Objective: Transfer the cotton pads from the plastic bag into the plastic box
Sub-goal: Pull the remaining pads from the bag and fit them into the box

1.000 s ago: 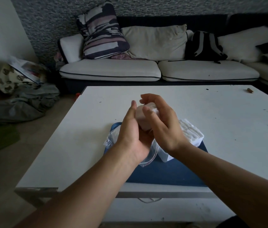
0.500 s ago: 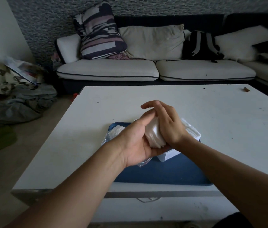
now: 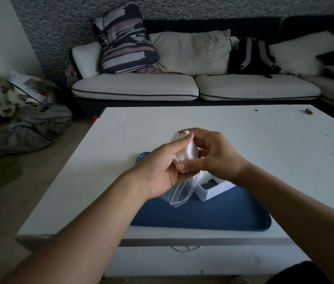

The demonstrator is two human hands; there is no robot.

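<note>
Nearest you: blue tray [image 3: 213, 218] sits at the near edge of the surface [image 3: 264, 140], w/ its front lip right at that edge, so little room to pull things toward you.

Plastic bag [image 3: 179, 193] hangs just below your left hand [image 3: 158, 173], mouth w/ red zip line pointing down toward the tray. It looks flat and near empty, though its upper part is hidden by your palm.

Plastic box [image 3: 215, 188] stands on the tray just below and to the right of your fingers; cotton pads are already packed in the part that shows, w/ one dark gap at its near corner. Rest of the box is behind your right hand [image 3: 217, 158].

Both hands hold a stack of cotton pads [image 3: 186, 152] above the box: left fingers curled under and along it, right thumb and fingers pinching its side. Stack is clear of the bag.

Progress, my read: mostly done. Bag nearly emptied, box largely filled; left to do is seat this stack in the box, then check the bag for leftovers.

Room: open surface beyond and to both sides of your fingers; only a small brown item [image 3: 308, 111] far right, well apart. Sofa [image 3: 137, 87] lies past the far edge.
</note>
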